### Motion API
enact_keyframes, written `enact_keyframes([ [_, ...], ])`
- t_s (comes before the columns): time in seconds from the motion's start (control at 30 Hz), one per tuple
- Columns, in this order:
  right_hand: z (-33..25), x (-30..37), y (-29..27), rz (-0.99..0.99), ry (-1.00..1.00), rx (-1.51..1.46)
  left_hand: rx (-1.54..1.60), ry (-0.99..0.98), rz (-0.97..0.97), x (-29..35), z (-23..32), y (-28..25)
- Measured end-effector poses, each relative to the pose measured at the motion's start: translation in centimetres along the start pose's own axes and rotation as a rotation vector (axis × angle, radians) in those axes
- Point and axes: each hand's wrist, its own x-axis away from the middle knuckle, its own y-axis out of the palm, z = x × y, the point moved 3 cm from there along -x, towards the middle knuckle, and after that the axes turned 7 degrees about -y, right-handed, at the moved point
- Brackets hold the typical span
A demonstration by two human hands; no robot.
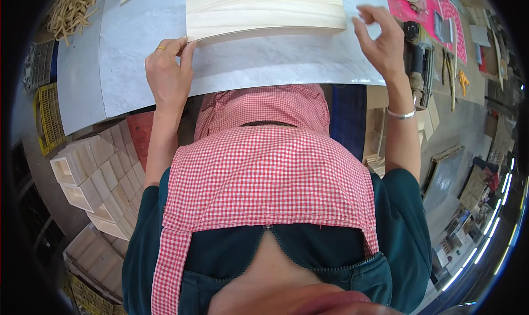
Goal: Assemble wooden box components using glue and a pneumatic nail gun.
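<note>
A pale wooden board [264,9] with visible grain lies lengthwise across the grey-white table [231,64] in front of me. Its far side reaches the top of the picture, and whether it is a solid piece or the face of a box I cannot tell. At its near left corner, my left hand [169,72] pinches the edge between thumb and fingers. Off the right end hovers my right hand [381,42], apart from the wood, its thumb and index finger spread and the other fingers bent. Nothing shows in it.
Stacked wooden boxes [99,177] stand below the table on the left. Tan strips [71,9] lie in a tangle at the upper left, above a yellow crate [50,116]. Rightward are a pink cloth [405,6], a dark cylindrical tool [416,61] and an orange object [463,82].
</note>
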Motion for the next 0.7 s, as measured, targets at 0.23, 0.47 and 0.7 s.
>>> enact_keyframes([
  [0.23, -1.2, 2.8, 1.4, -0.033, 0.209, 0.133, 0.055, -0.045, -0.043, -0.1, 0.3, -0.3],
  [0.47, -1.4, 2.4, 1.9, -0.030, 0.221, 0.117, 0.067, -0.081, -0.071, 0.0, -0.1, -0.4],
  [0.7, -0.4, 1.8, 1.9, -0.078, 0.195, 0.027, 0.102, -0.085, -0.096, -0.4, -0.8, -0.1],
])
